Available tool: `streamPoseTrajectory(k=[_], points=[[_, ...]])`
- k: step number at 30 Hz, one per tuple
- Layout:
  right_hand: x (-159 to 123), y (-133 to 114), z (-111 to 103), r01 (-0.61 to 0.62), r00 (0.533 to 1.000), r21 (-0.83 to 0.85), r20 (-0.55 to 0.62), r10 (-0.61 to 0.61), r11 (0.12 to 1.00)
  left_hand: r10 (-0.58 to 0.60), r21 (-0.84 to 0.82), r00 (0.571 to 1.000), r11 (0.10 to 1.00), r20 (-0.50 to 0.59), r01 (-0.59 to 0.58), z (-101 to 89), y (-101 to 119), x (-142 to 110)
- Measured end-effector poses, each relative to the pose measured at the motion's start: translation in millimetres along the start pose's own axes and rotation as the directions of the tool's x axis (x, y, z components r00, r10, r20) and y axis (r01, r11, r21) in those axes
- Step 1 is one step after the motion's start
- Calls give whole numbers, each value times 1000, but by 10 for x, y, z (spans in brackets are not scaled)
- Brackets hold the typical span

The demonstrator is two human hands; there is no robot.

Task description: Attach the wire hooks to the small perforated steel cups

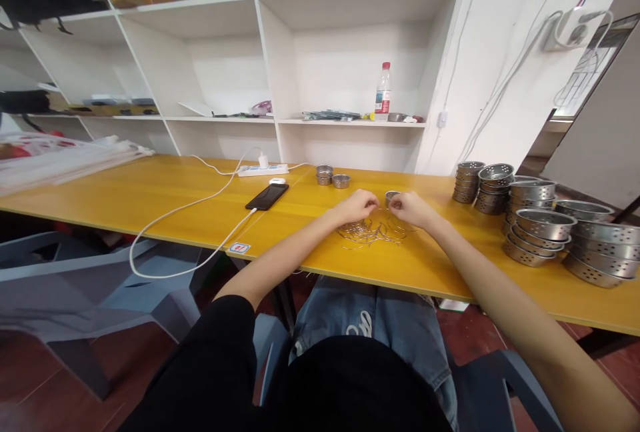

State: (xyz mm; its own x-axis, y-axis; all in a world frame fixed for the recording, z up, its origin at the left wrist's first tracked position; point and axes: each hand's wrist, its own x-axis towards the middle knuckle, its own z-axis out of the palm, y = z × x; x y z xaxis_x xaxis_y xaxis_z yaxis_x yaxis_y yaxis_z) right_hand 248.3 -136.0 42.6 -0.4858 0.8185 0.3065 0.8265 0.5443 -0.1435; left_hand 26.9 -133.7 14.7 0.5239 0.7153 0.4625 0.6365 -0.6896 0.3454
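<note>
My left hand [359, 205] hovers over the table with its fingers pinched together; whatever is between them is too small to make out. Close by on the right, my right hand [409, 209] also has its fingertips closed in a pinch, and what they hold is hidden. Beneath and between both hands lies a loose pile of thin, bent metal wires [367, 233]. A small perforated metal cup [391, 195] stands just behind my right fingertips, partly covered by them. Farther back to the left are a short stack of small metal cups [325, 175] and a single cup [341, 181].
Stacks of perforated metal cups [545, 225] crowd the table's right side. A phone [267, 197] on a white cable lies left, near a power strip [263, 170]. White shelves with a bottle [383, 93] rise behind the yellow table [165, 202]. Plastic bundles [75, 162] lie far left.
</note>
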Motion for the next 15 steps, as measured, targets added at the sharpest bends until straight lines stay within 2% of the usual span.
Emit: streamPoseTrajectory(k=[7, 12, 15], points=[[-40, -120, -13, 72, 997, -139, 32, -68, 988, 64, -13, 997, 998, -53, -65, -18, 53, -9], [-26, -137, 30, 138, 990, -82, 8, -138, 987, 134, -21, 988, 991, -72, -136, -16, 54, -1], [-9, -116, 48, 151, 988, -19, -18, -152, 988, 137, -41, 987, 989, -87, -141, -21, 46, -1]])
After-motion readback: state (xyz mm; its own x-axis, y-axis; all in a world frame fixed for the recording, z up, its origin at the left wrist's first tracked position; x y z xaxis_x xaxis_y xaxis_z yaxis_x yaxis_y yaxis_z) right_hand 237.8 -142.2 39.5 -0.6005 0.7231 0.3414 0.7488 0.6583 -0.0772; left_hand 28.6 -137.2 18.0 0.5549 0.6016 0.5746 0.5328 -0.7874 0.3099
